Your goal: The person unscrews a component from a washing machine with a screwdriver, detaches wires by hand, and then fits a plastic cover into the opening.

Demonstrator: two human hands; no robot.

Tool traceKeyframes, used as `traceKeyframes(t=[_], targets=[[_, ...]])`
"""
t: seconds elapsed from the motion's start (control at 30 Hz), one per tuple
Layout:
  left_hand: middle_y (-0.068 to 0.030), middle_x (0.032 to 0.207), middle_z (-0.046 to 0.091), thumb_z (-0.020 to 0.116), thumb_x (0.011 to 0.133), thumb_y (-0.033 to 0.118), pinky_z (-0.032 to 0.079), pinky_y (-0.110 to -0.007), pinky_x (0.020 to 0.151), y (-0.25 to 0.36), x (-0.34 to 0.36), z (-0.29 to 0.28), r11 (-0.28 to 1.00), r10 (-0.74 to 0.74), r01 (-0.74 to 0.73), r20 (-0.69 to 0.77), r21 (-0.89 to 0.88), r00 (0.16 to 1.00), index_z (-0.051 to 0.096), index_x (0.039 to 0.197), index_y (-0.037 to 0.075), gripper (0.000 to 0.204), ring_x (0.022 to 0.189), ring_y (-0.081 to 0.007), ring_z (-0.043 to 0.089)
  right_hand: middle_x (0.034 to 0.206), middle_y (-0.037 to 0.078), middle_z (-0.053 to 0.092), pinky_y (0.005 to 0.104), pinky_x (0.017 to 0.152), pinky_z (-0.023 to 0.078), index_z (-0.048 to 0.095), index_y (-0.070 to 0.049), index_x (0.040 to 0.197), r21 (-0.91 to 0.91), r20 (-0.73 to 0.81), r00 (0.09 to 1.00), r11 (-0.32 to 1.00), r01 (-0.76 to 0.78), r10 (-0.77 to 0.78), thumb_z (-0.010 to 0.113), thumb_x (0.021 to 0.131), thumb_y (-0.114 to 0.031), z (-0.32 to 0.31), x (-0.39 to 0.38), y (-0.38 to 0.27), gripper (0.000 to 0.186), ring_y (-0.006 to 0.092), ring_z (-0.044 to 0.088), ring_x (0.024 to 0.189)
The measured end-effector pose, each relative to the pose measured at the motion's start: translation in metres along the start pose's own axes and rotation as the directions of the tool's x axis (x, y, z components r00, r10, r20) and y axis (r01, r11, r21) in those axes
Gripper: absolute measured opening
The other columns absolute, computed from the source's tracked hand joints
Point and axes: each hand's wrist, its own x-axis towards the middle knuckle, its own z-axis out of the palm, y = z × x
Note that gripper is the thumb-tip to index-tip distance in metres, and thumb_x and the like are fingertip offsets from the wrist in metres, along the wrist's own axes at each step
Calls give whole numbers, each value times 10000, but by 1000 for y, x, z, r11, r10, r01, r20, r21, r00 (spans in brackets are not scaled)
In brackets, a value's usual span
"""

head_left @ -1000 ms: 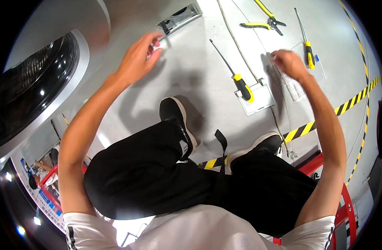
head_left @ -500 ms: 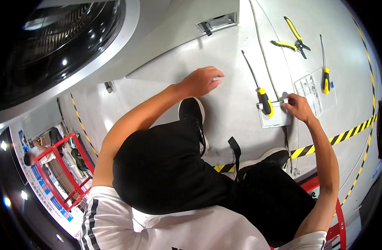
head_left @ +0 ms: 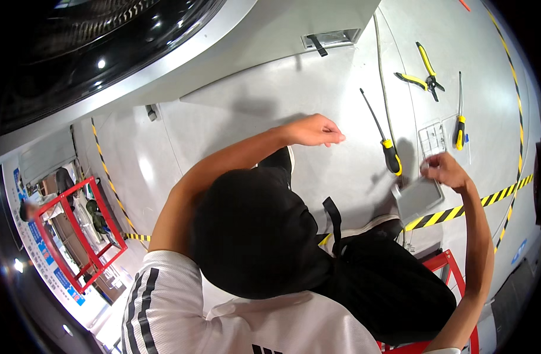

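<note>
My left hand [head_left: 314, 130] hovers over the floor at the centre, its fingertips drawn together in a pinch; whatever is between them is too small to tell. A flat, light-grey rectangular cover [head_left: 422, 199] is tilted near my shoe. My right hand [head_left: 446, 171] is closed at its far edge, though the grip itself is partly hidden. Just left of that hand lies a yellow-and-black screwdriver [head_left: 391, 156]. Beyond it are a clear plastic case [head_left: 432, 140], a second screwdriver [head_left: 460, 133] and yellow-handled pliers [head_left: 426, 75].
A machine with a round dark door [head_left: 123, 53] looms at the upper left; a black strap [head_left: 317, 45] sticks out of its lower recess. A grey cable [head_left: 382, 71] runs along the floor. Black-and-yellow tape [head_left: 482, 202] crosses at right. A red frame [head_left: 76, 230] stands far left.
The cover has shifted nearer and to the right together with my right hand, and has tilted. My left hand has moved right. The whole view has shifted slightly.
</note>
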Motion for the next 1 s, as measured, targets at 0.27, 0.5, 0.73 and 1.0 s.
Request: traceKeyframes(t=[0.27, 0.5, 0.73, 1.0], targets=[[-151, 1156, 523, 527, 943, 327, 491, -371, 879, 3, -3, 1, 792, 39, 29, 97, -610, 994, 339, 1334, -46, 572, 1035, -232, 569, 825, -42, 541, 177, 552, 323, 592, -38, 1118, 332, -363, 918, 899, 287, -159, 628, 884, -288, 38, 79, -85, 344, 18, 421, 669], [-135, 1035, 575, 584, 908, 156, 522, -345, 821, -1, 20, -31, 651, -61, -145, -241, -745, 969, 417, 1201, -32, 387, 846, -192, 608, 1071, 172, 607, 287, 774, 507, 408, 64, 1307, 640, -549, 835, 622, 452, -42, 688, 840, -284, 69, 119, -123, 647, 189, 610, 935], [-171, 1059, 573, 584, 904, 147, 515, -345, 837, -4, 20, -58, 631, -32, -180, -257, -754, 966, 436, 1177, -40, 362, 883, -205, 607, 1140, 188, 559, 347, 654, 570, 164, -2, 1436, 665, -448, 894, 657, 354, -28, 556, 902, -170, 75, 149, -152, 683, 226, 622, 887], [-131, 1045, 569, 568, 910, 122, 513, -346, 826, -4, 31, -76, 750, -254, -100, -425, -654, 869, 358, 1279, -55, 460, 879, -201, 608, 1085, 146, 600, 307, 594, 571, 320, -34, 1390, 698, -521, 851, 543, 467, -62, 561, 892, -127, 84, 190, -156, 561, 210, 626, 886]])
